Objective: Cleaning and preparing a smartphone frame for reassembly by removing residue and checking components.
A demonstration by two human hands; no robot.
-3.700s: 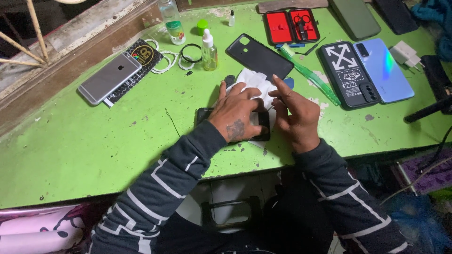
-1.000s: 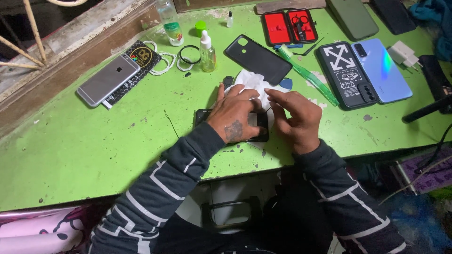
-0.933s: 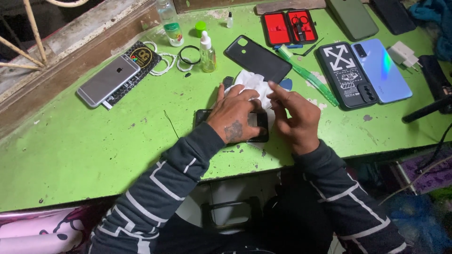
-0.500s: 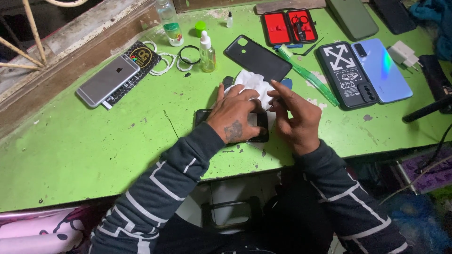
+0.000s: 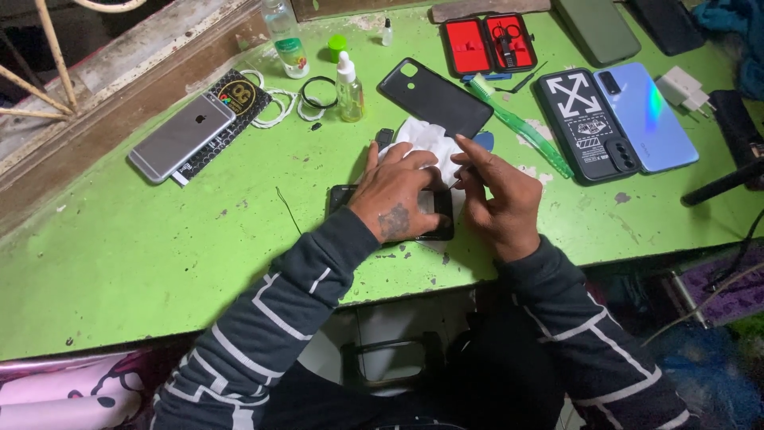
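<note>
Left hand (image 5: 395, 193) is lying flat, fingers spread, pressing down on a black rectangular phone (image 5: 434, 225) that is resting face-up near the front edge of the scuffed green-painted worktop (image 5: 159, 263). Right hand (image 5: 500, 193) is sitting just at 3 o'clock of the phone, fingers loosely curled with the forefinger pointing toward 11 o'clock; whether it is pinching anything cannot be told. A crumpled white cloth (image 5: 426, 137) is lying at 12 o'clock of the phone, partly under the left fingers.

Progress, as a judgement: phone looks still in the wiping or screen-prep stage; the black plastic back cover (image 5: 434, 97) is lying detached at 12 o'clock, so reassembly seems left to do.

Around: a clear dropper bottle (image 5: 348, 80) at 11 o'clock, a red-lined open tool case (image 5: 485, 44) at 1 o'clock, a green translucent strip tool (image 5: 521, 127) at 2 o'clock, a silver phone (image 5: 181, 137) at 10 o'clock, a light blue phone (image 5: 646, 115) far at 2 o'clock.
</note>
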